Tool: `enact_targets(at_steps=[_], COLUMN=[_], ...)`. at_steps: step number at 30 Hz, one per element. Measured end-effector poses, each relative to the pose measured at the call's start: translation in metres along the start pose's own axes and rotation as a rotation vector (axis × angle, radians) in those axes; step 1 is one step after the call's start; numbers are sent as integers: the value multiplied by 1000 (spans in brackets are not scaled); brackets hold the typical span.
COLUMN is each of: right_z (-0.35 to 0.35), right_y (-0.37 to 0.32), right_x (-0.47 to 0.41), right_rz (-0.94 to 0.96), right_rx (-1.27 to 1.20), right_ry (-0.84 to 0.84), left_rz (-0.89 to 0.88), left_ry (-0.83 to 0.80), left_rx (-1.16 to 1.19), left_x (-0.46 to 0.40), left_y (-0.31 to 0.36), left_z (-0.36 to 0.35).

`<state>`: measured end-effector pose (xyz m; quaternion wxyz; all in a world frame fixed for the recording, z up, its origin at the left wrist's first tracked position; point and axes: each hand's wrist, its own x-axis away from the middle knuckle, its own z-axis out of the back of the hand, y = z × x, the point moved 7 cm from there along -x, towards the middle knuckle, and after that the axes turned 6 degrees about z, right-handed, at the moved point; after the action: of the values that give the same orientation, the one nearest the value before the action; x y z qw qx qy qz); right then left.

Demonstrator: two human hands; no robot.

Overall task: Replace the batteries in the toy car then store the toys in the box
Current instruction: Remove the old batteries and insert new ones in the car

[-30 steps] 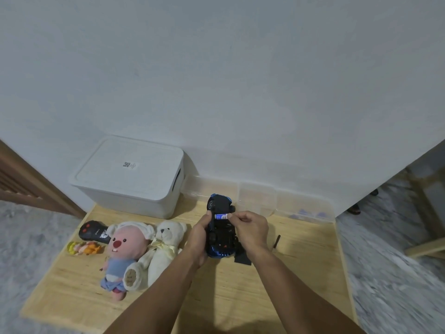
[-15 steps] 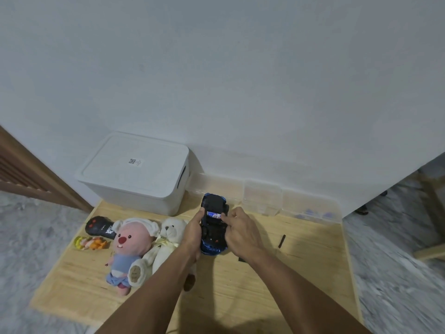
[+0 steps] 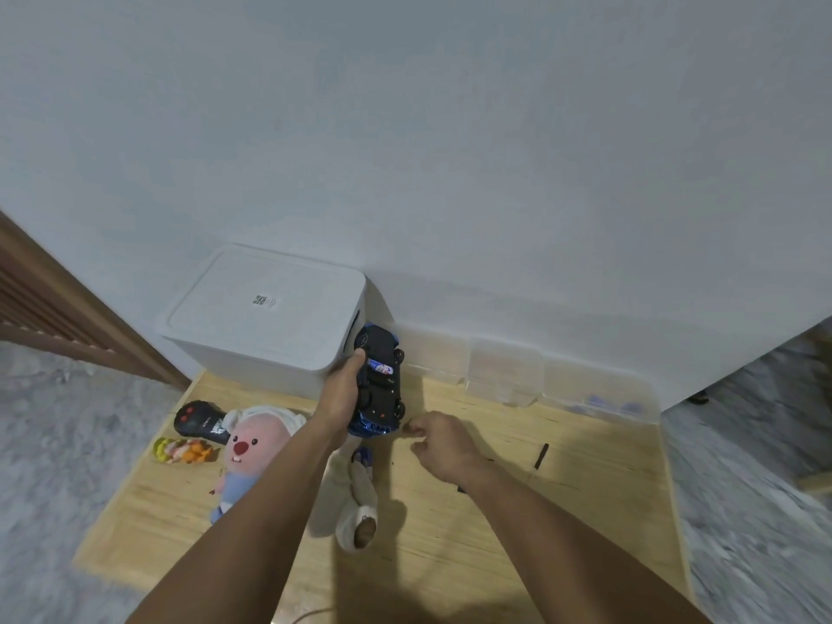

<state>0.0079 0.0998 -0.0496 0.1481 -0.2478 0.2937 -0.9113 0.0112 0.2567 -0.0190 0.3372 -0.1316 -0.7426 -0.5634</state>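
My left hand (image 3: 342, 391) grips the blue and black toy car (image 3: 382, 389), held upside down above the wooden table (image 3: 594, 497). A blue and white battery (image 3: 380, 367) lies in the car's open underside. My right hand (image 3: 443, 445) hovers just right of and below the car, off it, fingers loosely curled with nothing seen in them. The white lidded storage box (image 3: 265, 317) stands at the back left against the wall. A pink plush beaver (image 3: 252, 448) and a white plush bear (image 3: 355, 506) lie left of centre, the bear partly hidden by my left arm.
A black remote (image 3: 198, 421) and a small colourful toy (image 3: 182, 450) lie at the table's left edge. A small blue item (image 3: 362, 457) rests by the bear. A thin black stick (image 3: 540, 456) lies to the right. Clear plastic containers (image 3: 504, 371) line the wall.
My right hand has come off the car and dropped toward the table. My left hand has carried the car up toward the box.
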Motion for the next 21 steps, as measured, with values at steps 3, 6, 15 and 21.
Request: enact_targets(at_steps=[3, 6, 15, 21], right_z=[-17, -30, -52, -54], right_y=[-12, -18, -35, -39], right_x=[-1, -1, 2, 3], right_rz=[24, 47, 151, 234], right_rx=[26, 45, 262, 414], right_ry=[-73, -102, -77, -26], left_rz=[10, 21, 23, 23], left_ry=[0, 15, 24, 16], left_rx=[-2, -7, 21, 27], left_x=[-2, -1, -3, -4], left_y=[-3, -6, -4, -5], left_z=[4, 5, 7, 6])
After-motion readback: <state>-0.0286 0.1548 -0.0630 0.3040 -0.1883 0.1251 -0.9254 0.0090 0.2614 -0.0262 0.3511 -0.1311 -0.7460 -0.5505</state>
